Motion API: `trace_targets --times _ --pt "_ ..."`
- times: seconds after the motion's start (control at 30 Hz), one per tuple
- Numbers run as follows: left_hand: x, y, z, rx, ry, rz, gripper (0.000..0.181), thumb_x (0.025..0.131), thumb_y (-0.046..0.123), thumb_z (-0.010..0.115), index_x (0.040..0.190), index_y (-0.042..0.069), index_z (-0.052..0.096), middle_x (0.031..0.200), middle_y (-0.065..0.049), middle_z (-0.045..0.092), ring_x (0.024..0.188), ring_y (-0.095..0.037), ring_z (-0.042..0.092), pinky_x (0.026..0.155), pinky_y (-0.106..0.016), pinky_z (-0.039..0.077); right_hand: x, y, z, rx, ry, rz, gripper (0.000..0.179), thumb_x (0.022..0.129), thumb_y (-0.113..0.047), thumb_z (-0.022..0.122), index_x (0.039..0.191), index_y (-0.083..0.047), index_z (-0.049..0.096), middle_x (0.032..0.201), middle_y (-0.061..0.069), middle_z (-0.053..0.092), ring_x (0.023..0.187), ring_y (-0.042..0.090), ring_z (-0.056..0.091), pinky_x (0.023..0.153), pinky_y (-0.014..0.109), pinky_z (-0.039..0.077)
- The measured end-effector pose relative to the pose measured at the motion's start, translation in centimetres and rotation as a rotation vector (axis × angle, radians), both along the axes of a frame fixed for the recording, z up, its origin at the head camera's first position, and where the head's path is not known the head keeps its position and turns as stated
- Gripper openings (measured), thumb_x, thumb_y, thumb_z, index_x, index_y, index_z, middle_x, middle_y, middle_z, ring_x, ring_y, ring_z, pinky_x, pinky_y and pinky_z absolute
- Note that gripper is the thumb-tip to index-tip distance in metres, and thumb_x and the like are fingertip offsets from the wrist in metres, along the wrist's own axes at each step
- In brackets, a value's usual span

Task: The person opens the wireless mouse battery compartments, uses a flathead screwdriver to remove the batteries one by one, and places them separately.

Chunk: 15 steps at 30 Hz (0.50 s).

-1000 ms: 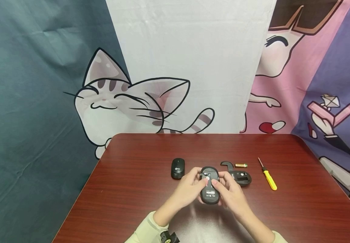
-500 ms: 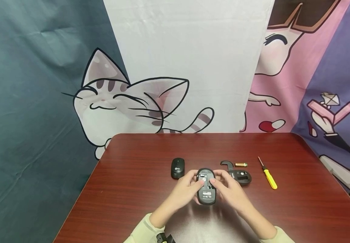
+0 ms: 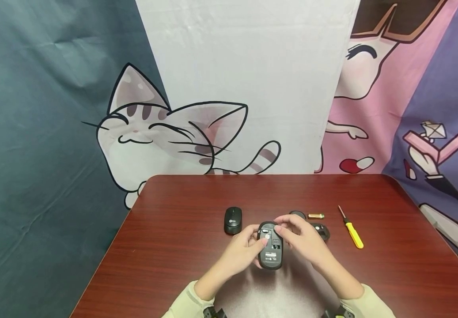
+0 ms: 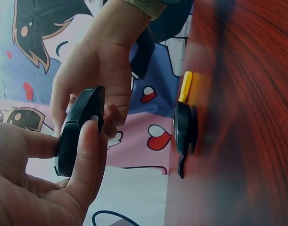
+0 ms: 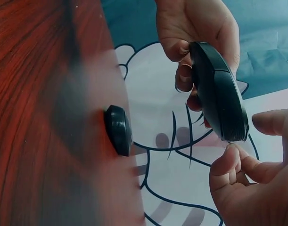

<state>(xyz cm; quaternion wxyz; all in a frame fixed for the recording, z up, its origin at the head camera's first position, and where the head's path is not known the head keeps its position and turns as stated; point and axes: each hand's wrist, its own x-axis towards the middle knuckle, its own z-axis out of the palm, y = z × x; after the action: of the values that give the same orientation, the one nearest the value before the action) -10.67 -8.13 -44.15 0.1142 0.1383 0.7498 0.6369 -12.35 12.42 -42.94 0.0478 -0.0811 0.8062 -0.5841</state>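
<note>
My left hand (image 3: 246, 249) grips a black computer mouse (image 3: 270, 256), its label-bearing underside turned up toward the head camera. The thumb lies on that underside, where a recessed opening shows. In the left wrist view the mouse (image 4: 70, 136) is held edge-on by finger and thumb, above the table. My right hand (image 3: 306, 240) is at the upper right edge of the mouse, its thumb overlapping the underside in the head view. The right wrist view has that thumb and a finger (image 5: 228, 160) spread around the end of the mouse (image 5: 224, 103), fingertips right at it.
Another black mouse (image 3: 233, 221) stands at left. Partly behind my right hand lies a mouse with an opened base (image 3: 323, 232) and a dark curved piece (image 3: 298, 215). A small battery (image 3: 316, 216) and a yellow-handled screwdriver (image 3: 353, 234) lie to the right on the brown table (image 3: 181, 194).
Both hands shifted slightly left with the mouse. My right hand then moved up along its edge, its thumb going toward the top end and uncovering more of the opening.
</note>
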Motion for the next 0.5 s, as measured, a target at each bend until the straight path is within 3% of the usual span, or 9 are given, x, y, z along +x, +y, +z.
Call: trace_targets --times 0.23,0.5 --pt "0.0 -0.2 0.0 -0.008 0.006 0.006 0.040 0.099 0.014 0.063 0.134 -0.002 0.055 0.094 -0.008 0.067 0.063 -0.012 0.066 0.050 -0.035 0.063 -0.4 -0.2 -0.2 0.044 0.011 0.002 0.024 0.095 -0.023 0.072 0.112 -0.006 0.067 0.091 0.006 0.063 0.070 0.012 0.057 0.056 0.024 0.052" --pt "-0.2 -0.4 -0.1 -0.014 0.001 0.044 0.041 0.099 0.012 0.063 0.136 -0.003 0.053 0.097 -0.011 0.067 0.062 -0.015 0.066 0.049 -0.042 0.063 -1.2 -0.8 0.0 0.016 -0.016 0.017 0.023 0.095 -0.022 0.071 0.109 -0.005 0.067 0.083 0.006 0.061 0.065 0.013 0.052 0.053 0.022 0.046"
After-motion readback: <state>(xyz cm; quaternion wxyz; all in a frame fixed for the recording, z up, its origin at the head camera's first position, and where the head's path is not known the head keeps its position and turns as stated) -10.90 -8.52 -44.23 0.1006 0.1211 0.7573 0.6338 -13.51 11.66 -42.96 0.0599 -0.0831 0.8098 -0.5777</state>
